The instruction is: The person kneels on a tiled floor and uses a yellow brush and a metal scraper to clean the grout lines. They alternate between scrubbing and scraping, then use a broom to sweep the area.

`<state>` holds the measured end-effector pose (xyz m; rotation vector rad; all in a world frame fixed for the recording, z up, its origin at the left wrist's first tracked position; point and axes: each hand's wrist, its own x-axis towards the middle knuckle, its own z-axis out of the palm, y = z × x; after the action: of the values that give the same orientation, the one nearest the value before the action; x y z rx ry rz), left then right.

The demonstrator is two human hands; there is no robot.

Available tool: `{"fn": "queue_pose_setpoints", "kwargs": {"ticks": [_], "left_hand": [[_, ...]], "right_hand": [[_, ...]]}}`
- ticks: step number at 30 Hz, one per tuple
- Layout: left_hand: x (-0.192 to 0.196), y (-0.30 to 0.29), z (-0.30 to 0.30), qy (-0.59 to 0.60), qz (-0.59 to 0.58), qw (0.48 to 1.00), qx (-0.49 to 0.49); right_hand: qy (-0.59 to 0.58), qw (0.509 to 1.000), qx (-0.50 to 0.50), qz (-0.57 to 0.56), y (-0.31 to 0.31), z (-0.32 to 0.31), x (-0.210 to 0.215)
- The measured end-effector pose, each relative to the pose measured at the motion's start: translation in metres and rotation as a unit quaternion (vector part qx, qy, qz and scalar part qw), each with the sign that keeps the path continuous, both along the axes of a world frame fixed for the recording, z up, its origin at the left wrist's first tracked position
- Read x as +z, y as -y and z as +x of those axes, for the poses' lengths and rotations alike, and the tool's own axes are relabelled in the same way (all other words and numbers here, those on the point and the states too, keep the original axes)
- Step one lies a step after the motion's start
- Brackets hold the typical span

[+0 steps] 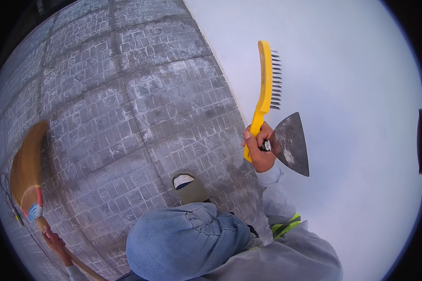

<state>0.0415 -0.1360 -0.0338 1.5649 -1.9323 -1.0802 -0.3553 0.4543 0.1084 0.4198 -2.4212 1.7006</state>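
Note:
My right hand (261, 152) is closed around the yellow handle of a wire brush (266, 79), which points upward with its dark bristles facing right. The same hand also grips a scraper (291, 146) by its dark handle. Its wide, fan-shaped metal blade, marked with pale residue, sticks out to the right in front of the white wall. At the lower left, my left hand (55, 243) is wrapped around the wooden stick of a broom (27, 171). The broom's tan bristle head is raised, tilted up and curving to the right.
Grey block-patterned paving (94, 107) with whitish stains covers the ground. A smooth white wall (351, 84) rises along the right. My bent knee in blue jeans (183, 241) and a foot in an olive slipper (191, 188) are below. A thin dark cable (7, 189) lies by the broom.

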Motion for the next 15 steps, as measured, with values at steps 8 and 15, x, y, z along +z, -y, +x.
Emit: {"fn": "queue_pose_setpoints", "kwargs": {"ticks": [8,15], "left_hand": [[0.056,-0.001,-0.083,0.003,0.047,0.989,-0.14],[0.052,-0.148,-0.276,-0.046,0.015,0.81,-0.585]], "right_hand": [[-0.027,0.996,-0.006,0.08,-0.047,-0.013,-0.009],[-0.031,0.994,-0.047,0.095,-0.079,-0.003,0.007]]}}
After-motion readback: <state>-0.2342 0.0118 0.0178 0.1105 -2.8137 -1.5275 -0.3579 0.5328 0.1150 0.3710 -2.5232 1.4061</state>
